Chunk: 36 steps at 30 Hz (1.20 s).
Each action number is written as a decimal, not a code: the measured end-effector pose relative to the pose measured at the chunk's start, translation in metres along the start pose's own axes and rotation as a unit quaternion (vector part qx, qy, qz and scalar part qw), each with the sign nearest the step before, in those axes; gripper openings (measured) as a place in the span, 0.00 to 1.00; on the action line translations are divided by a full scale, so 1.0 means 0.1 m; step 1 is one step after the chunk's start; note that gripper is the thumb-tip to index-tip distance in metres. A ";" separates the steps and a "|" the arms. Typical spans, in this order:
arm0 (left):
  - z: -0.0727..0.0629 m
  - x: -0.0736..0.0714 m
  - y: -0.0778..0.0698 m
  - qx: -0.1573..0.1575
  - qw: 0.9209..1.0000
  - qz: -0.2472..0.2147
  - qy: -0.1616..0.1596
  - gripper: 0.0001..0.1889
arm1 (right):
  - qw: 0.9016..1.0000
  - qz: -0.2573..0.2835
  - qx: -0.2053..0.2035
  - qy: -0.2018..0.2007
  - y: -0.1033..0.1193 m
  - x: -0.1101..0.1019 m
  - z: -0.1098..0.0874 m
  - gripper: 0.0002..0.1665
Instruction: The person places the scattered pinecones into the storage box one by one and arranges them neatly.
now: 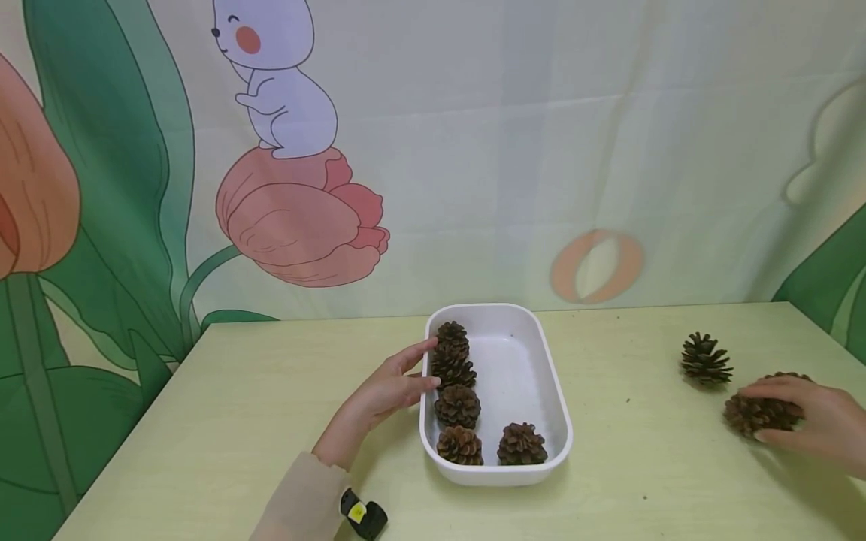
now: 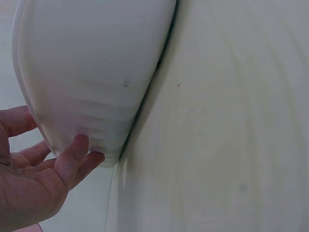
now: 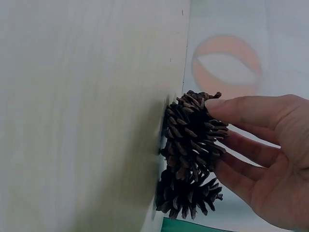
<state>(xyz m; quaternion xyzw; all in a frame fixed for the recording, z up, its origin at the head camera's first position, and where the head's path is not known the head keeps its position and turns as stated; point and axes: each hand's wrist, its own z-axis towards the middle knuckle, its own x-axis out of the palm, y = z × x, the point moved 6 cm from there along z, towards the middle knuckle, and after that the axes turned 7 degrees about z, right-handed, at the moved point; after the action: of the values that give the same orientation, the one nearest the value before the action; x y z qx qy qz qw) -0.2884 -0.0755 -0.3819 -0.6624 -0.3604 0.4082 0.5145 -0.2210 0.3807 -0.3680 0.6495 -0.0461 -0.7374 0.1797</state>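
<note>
A white tray stands mid-table with several brown pine cones inside. Most of these cones line its left side, and one pine cone sits apart in the near right corner. My left hand holds the tray's left rim, the thumb and a finger on the edge; in the left wrist view other fingers touch the outer wall. Over at the right, my right hand grips a pine cone between thumb and fingers. Another pine cone shows partly behind that hand.
One more pine cone lies on the pale table, just beyond my right hand. A printed curtain hangs along the table's back edge. A black band with a yellow mark is on my left wrist.
</note>
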 end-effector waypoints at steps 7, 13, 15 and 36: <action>0.00 -0.01 0.00 0.000 1.000 0.006 -0.001 0.33 | 0.999 -0.050 -0.016 0.002 0.04 0.02 0.03 0.30; 0.00 -0.01 0.00 -0.001 1.000 0.006 -0.001 0.33 | 0.997 -0.064 -0.027 0.026 0.03 0.06 0.03 0.33; 0.00 -0.01 0.00 0.001 1.000 0.006 0.000 0.33 | 0.997 -0.068 -0.030 0.027 0.03 0.06 0.03 0.33; -0.01 -0.01 0.00 0.004 1.000 0.009 -0.003 0.32 | 0.991 -0.018 -0.090 -0.102 0.43 -0.12 -0.08 0.33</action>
<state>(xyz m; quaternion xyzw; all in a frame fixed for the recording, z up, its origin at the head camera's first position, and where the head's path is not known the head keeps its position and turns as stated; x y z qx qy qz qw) -0.2880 -0.0764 -0.3814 -0.6626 -0.3540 0.4162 0.5123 -0.2033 0.3464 -0.3447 0.5533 0.0142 -0.8039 0.2179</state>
